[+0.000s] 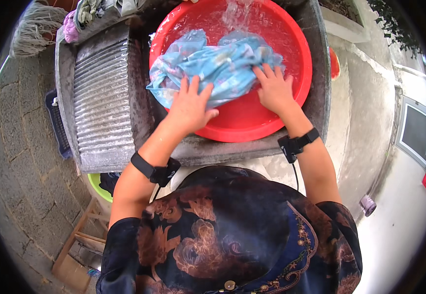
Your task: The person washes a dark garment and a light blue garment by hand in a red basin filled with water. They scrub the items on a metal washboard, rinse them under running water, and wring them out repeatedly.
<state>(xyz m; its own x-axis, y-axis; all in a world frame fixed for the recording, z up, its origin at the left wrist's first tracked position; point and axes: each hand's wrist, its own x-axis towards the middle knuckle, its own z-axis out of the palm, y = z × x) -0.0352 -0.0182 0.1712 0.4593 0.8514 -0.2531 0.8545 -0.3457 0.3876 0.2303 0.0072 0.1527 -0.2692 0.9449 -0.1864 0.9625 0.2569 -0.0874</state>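
A wet light-blue patterned cloth lies bunched in a red plastic basin, partly in the water. Water pours in at the basin's far side. My left hand rests palm down at the cloth's near left part, fingers spread and thumb pointing right. On the right, my right hand touches the cloth's near right end with its fingertips, fingers apart. Neither hand is closed around the fabric. The cloth's underside is hidden.
The basin sits in a stone laundry sink with a ribbed washboard on its left. Other cloths hang over the far left rim. A mop head, dark crate, green basin and wooden frame are left.
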